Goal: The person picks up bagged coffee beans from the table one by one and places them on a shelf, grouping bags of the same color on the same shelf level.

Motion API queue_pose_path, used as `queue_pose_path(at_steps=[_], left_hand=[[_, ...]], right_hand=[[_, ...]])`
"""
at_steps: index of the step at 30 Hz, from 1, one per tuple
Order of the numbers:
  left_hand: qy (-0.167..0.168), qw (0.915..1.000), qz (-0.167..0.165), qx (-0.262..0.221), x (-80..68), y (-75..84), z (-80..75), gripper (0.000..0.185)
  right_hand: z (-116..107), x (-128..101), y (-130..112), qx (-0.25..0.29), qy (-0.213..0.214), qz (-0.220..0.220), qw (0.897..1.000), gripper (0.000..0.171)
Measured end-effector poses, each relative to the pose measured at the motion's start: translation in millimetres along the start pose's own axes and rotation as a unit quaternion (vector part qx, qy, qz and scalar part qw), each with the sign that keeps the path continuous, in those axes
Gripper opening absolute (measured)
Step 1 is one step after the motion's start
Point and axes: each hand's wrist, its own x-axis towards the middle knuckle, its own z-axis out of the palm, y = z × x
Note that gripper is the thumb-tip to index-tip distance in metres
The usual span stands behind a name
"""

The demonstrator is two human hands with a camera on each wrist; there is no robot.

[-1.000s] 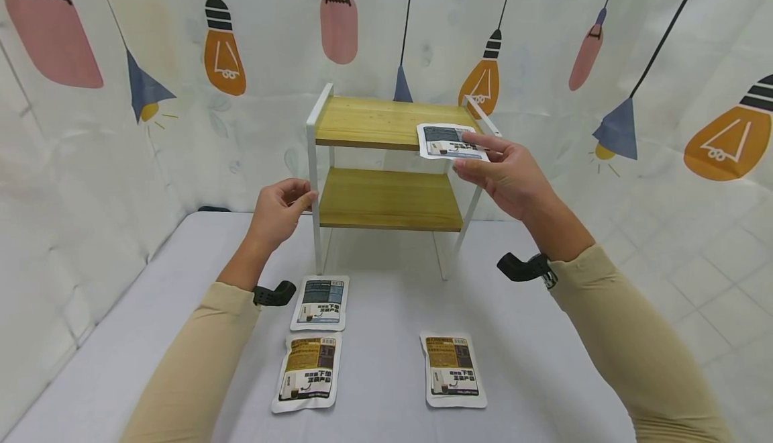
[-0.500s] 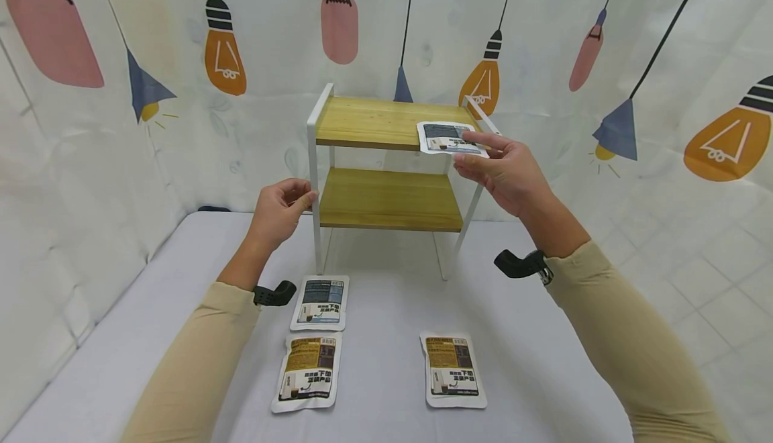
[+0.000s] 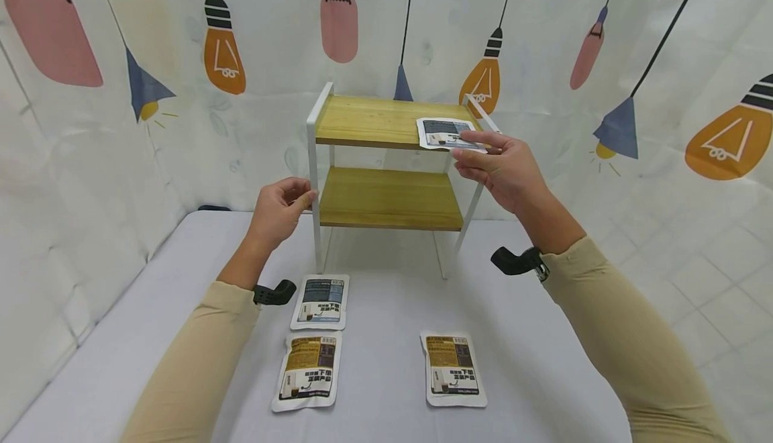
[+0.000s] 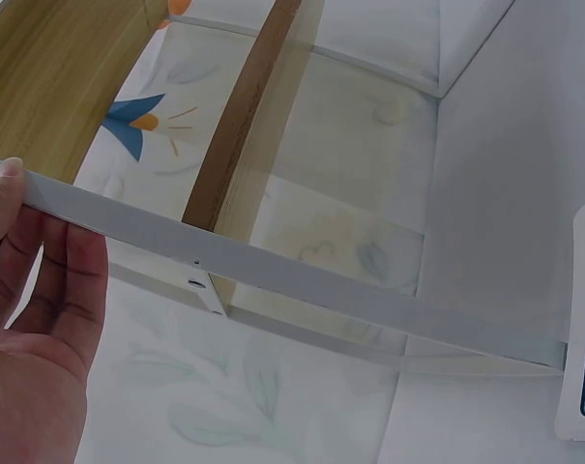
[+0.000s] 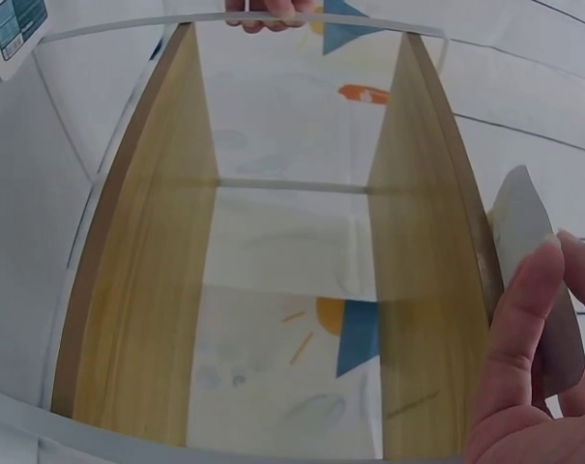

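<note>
My right hand (image 3: 501, 168) pinches a white flat pouch with a blue-grey printed label (image 3: 443, 133) between thumb and fingers. The pouch overlaps the front right corner of the upper board (image 3: 368, 117) of a small two-tier wooden shelf. From the right wrist view, the pouch (image 5: 524, 232) shows edge-on beside that board, its underside grey in shadow. On the other side, my left hand (image 3: 279, 209) grips the shelf's white left post (image 3: 315, 228). The left wrist view has the thumb on the front of this post (image 4: 302, 271) and the fingers curled behind it.
Below, the lower board (image 3: 389, 201) bears nothing. On the white-covered table (image 3: 386, 362) lie another blue-labelled pouch (image 3: 320, 302), a brown-labelled pouch (image 3: 308, 372) in front of it, and a second brown-labelled pouch (image 3: 454, 370) to the right. A lamp-patterned cloth (image 3: 272, 121) hangs behind.
The right hand has moved the pouch slightly further back over the upper board. The left hand, the shelf and the pouches on the table have stayed put.
</note>
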Motion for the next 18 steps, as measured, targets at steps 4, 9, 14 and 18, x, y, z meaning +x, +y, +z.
queue_pose_path(at_steps=[4,9,14,18], left_hand=[[0.005,1.0,-0.004,0.003,0.2,-1.0,0.8,0.033],[0.004,1.0,-0.006,0.001,1.2,-3.0,1.0,0.031],[0.004,1.0,-0.007,0.003,1.5,-3.9,1.0,0.031],[0.004,0.9999,-0.008,0.005,1.9,-3.6,0.8,0.032]], right_hand=[[0.8,0.1,-0.5,0.001,0.006,-0.001,1.0,0.056],[0.0,1.6,0.4,-0.004,0.01,-0.005,1.0,0.052],[-0.4,2.5,1.4,-0.002,0.01,-0.009,1.0,0.05],[-0.2,2.9,2.3,0.003,0.009,-0.011,1.0,0.051]])
